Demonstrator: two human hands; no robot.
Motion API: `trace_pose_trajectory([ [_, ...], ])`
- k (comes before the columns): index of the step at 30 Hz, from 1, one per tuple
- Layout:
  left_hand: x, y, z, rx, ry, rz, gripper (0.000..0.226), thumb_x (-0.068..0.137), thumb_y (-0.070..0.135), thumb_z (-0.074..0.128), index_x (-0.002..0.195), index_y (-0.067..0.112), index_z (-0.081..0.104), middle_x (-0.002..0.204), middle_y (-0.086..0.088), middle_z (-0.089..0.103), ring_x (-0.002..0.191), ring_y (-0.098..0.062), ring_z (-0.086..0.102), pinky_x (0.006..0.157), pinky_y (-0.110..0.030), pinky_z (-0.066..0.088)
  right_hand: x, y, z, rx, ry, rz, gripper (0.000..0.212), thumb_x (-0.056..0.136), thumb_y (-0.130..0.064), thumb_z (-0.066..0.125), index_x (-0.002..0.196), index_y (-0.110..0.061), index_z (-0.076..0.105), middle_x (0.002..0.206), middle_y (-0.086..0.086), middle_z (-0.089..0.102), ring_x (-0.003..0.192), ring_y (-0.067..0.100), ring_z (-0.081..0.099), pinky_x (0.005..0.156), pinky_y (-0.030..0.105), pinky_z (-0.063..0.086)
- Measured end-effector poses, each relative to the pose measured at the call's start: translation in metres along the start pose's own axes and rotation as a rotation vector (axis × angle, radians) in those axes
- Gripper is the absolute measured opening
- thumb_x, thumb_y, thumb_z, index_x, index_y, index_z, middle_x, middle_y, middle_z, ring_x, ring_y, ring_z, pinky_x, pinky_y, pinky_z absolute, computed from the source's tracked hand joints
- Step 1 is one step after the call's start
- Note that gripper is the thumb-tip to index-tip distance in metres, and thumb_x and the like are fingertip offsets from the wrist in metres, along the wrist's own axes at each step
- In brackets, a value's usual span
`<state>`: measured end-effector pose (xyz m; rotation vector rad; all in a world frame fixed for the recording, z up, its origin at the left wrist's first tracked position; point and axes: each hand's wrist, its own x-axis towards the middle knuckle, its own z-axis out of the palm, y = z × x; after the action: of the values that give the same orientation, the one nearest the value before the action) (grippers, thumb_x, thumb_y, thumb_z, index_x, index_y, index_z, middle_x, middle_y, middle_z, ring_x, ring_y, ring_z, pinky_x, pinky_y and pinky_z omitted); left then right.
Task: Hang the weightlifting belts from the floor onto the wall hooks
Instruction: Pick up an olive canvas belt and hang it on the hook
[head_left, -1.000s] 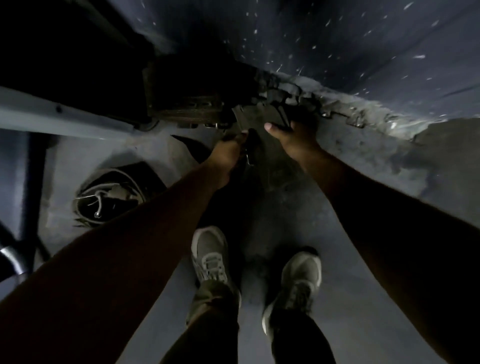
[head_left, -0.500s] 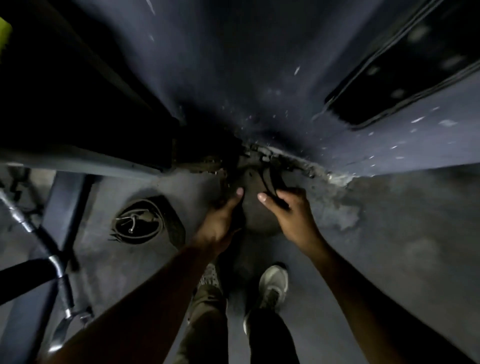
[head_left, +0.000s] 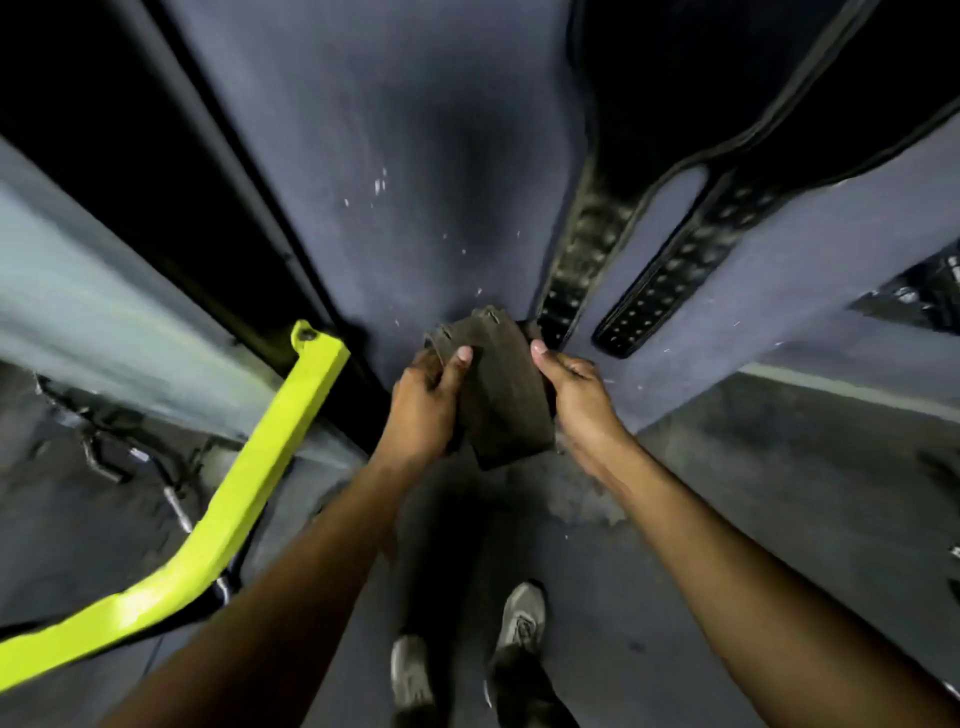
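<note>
While I stand facing the wall (head_left: 415, 156), my left hand (head_left: 423, 402) and right hand (head_left: 576, 400) clamp opposite edges of a brown belt (head_left: 501, 389), held clear of the floor (head_left: 779, 493). Just beside it, a black belt (head_left: 670, 260) hangs (hook not visible).

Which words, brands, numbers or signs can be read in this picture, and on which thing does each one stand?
None can be read.
Brown belt held in both hands: no print shows.
Black belts hanging on the wall: only rows of holes.
Yellow bar: plain.
Shoes: too blurred to tell.
</note>
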<state>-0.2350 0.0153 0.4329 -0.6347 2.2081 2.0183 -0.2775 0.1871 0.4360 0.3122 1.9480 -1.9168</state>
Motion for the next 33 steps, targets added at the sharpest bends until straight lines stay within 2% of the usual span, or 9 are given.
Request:
trace_pose_trajectory([
  [7,-0.082,0.104,-0.03,0.316,0.32,0.508,0.027,0.104,0.025,0.055,0.096,0.002,0.067,0.101,-0.012,0.064,0.102,-0.03,0.061,0.095,-0.037,0.047,-0.074,-0.132,0.022,0.175,0.236,-0.063,0.032,0.103,-0.034,0.061,0.101,-0.005,0.077,0.088,0.008,0.082,0.09,0.029,0.078,0.08,0.037,0.063],
  [14,-0.121,0.114,-0.074,0.024,-0.016,0.213,0.025,0.102,0.016,0.062,0.12,0.003,0.072,0.12,-0.018,0.074,0.118,-0.031,0.069,0.108,-0.05,0.051,-0.151,-0.247,0.004,0.223,0.316,-0.221,0.045,0.104,-0.039,0.058,0.115,0.003,0.07,0.109,0.018,0.078,0.104,0.037,0.075,0.09,0.058,0.061],
  [17,-0.123,0.118,-0.074,0.296,-0.123,0.253,0.031,0.099,0.009,0.065,0.127,-0.005,0.067,0.13,-0.025,0.069,0.126,-0.038,0.063,0.11,-0.049,0.047,-0.184,-0.29,0.007,0.276,0.284,-0.298,0.031,0.105,-0.036,0.059,0.102,-0.006,0.066,0.093,0.014,0.076,0.085,0.031,0.078,0.073,0.054,0.066],
  [20,-0.13,0.157,-0.071,0.682,0.005,0.266,0.047,0.094,0.042,0.07,0.12,0.003,0.066,0.124,-0.021,0.071,0.12,-0.037,0.065,0.093,-0.035,0.05,-0.208,-0.324,0.005,0.303,0.239,-0.309,0.023,0.105,-0.031,0.061,0.103,-0.009,0.067,0.082,0.009,0.075,0.065,0.024,0.076,0.055,0.045,0.064],
  [23,-0.142,0.216,-0.063,0.51,0.096,0.61,0.078,0.087,0.035,0.078,0.148,0.008,0.038,0.15,-0.016,0.047,0.137,-0.031,0.049,0.112,-0.039,0.043,-0.225,-0.357,-0.002,0.363,0.176,-0.297,0.019,0.105,-0.023,0.061,0.106,-0.005,0.069,0.092,0.012,0.077,0.071,0.025,0.077,0.064,0.048,0.066],
  [26,-0.159,0.278,-0.054,0.309,0.093,0.964,0.102,0.084,0.037,0.081,0.16,0.028,0.013,0.162,-0.005,0.029,0.141,-0.008,0.037,0.116,-0.026,0.037,-0.238,-0.38,-0.011,0.436,0.099,-0.231,0.025,0.107,-0.015,0.055,0.126,-0.005,0.068,0.117,0.012,0.073,0.095,0.025,0.071,0.101,0.049,0.058],
  [28,-0.169,0.317,-0.048,0.29,0.063,1.169,0.1,0.085,0.04,0.078,0.16,0.033,0.012,0.163,-0.002,0.029,0.148,-0.01,0.035,0.12,-0.033,0.035,-0.244,-0.384,-0.017,0.384,0.048,-0.184,0.018,0.107,-0.016,0.053,0.112,-0.011,0.069,0.101,0.011,0.07,0.085,0.026,0.067,0.105,0.049,0.055],
  [31,-0.175,0.357,-0.04,0.409,0.026,1.471,0.072,0.087,0.022,0.074,0.151,0.02,0.041,0.159,-0.003,0.043,0.149,-0.019,0.039,0.121,-0.049,0.034,-0.247,-0.385,-0.023,0.348,0.036,-0.169,0.022,0.105,-0.014,0.052,0.089,-0.006,0.064,0.068,0.009,0.065,0.055,0.023,0.067,0.056,0.038,0.065],
  [33,-0.177,0.373,-0.035,0.397,-0.091,1.456,0.041,0.092,0.023,0.07,0.131,0.016,0.06,0.138,0.0,0.063,0.135,-0.016,0.056,0.111,-0.049,0.045,-0.251,-0.386,-0.027,0.46,0.029,-0.184,0.026,0.103,-0.009,0.047,0.081,-0.005,0.059,0.053,0.007,0.061,0.041,0.017,0.063,0.043,0.028,0.057],
])
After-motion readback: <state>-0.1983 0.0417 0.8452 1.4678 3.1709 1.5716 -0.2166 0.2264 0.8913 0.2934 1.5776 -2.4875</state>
